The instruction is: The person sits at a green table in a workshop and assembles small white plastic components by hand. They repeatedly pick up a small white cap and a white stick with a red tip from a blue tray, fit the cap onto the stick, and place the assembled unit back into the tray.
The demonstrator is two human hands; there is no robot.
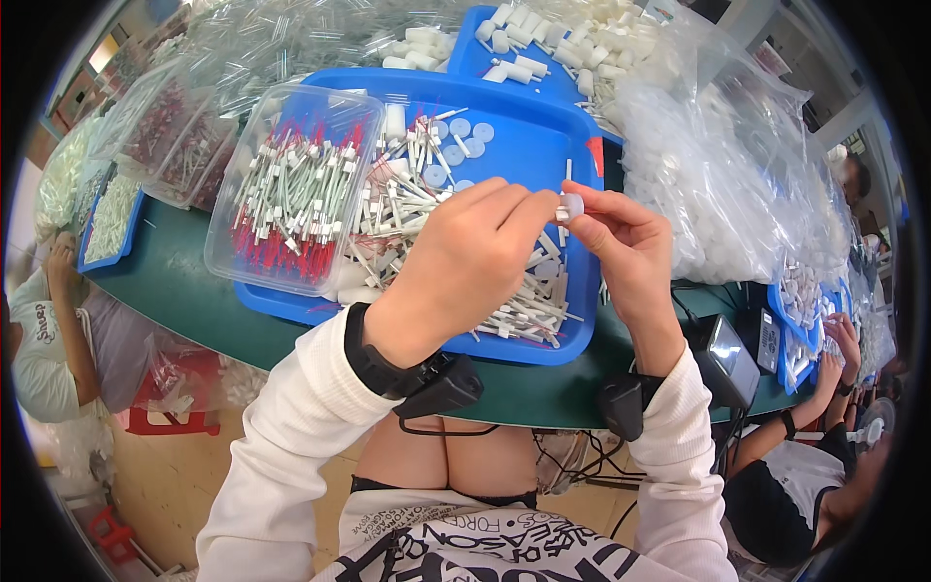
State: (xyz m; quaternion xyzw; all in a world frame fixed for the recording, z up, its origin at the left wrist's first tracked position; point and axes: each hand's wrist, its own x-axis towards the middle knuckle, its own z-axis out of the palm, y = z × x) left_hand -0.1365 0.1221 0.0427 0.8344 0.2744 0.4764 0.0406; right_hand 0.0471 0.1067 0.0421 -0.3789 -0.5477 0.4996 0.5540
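Over the right part of a blue tray [593, 145], my two hands meet at a small part. My right hand [628, 241] pinches a translucent white disc [572, 205] between thumb and fingertips. Fingertips of my left hand [465, 254] close on a small white piece right against that disc; its shape is mostly hidden by the fingers. A thin white stick shows just above the disc. Below and left of my hands lie loose white stick-like parts [529, 315] with thin red wires. Several translucent discs [461, 127] lie beyond my left hand.
A clear plastic box [320, 94] of wired white parts rests on the tray's left side. White cylinders fill a second blue tray [465, 53] behind. A large clear bag [727, 184] stands right, above a dark boxed device [727, 359]. Co-workers sit at both sides of the green table [175, 267].
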